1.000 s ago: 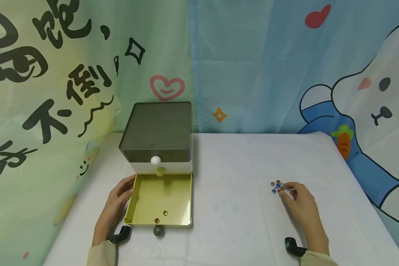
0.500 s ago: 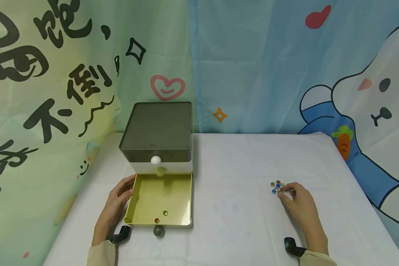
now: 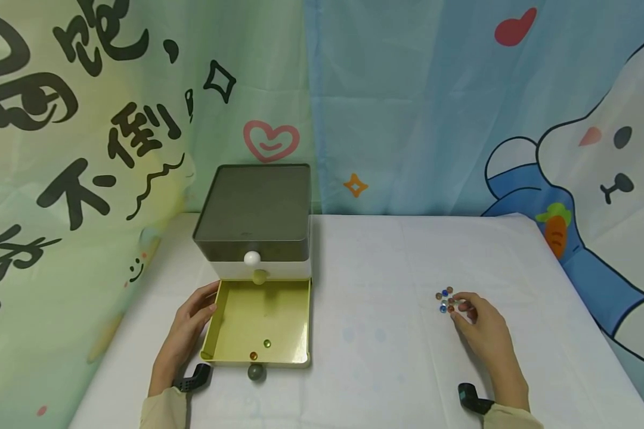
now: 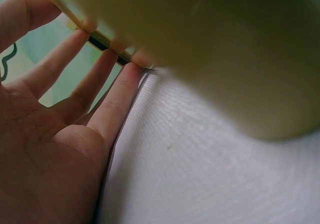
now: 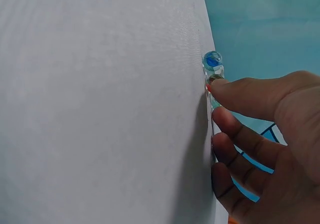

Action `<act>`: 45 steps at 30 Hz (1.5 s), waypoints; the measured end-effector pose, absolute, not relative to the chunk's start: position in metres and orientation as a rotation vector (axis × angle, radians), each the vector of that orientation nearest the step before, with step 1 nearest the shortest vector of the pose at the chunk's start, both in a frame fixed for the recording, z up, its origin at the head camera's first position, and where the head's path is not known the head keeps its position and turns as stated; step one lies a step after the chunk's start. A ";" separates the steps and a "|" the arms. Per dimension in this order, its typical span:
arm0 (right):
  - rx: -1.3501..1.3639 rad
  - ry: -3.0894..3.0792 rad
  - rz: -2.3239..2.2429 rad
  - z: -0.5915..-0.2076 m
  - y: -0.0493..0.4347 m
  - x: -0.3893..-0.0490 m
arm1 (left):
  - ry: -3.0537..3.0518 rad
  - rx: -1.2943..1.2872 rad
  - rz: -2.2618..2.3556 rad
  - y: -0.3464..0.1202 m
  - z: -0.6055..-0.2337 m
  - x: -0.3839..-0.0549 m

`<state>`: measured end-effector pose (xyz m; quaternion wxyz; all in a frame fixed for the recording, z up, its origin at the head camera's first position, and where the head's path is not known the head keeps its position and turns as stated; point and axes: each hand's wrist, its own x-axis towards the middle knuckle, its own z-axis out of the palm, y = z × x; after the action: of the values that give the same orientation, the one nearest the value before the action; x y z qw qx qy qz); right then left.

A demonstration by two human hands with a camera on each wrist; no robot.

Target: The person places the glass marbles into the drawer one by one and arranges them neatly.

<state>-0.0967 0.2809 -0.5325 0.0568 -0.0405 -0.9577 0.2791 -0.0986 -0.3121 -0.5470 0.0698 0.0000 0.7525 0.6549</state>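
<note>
My left hand (image 3: 190,322) rests along the left side of a pulled-out yellow-green drawer (image 3: 247,316), its fairly straight fingertips touching the drawer's edge in the left wrist view. Two small glass marbles, one green (image 3: 267,344) and one amber (image 3: 254,356), lie near the drawer's front. To the right on the white cloth, my right hand (image 3: 485,328) is at a cluster of several marbles (image 3: 443,294). Its thumb (image 5: 235,93) touches the group beside a blue marble (image 5: 213,59). Thumb and index fingertips stand apart around the near marbles, partly hiding them.
The drawer belongs to a box (image 3: 263,208) with a dark grey top and round knobs, a white one (image 3: 252,258) above. A dark knob (image 3: 256,372) juts from the drawer's front. White cloth (image 3: 370,333) covers the table up to a printed curtain (image 3: 397,107).
The marbles by my right hand have shifted slightly within their cluster, and its thumb and index fingertips have spread a little. My left hand and the drawer stay where they were.
</note>
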 end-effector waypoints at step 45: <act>-0.161 -3.005 0.888 -0.528 0.282 -0.094 | 2.268 0.017 1.989 -0.312 -0.546 -0.098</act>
<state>-0.0942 0.2825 -0.5276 0.0019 -0.0512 -0.9578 0.2829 -0.0983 -0.3118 -0.5460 0.0624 0.0058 0.7502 0.6582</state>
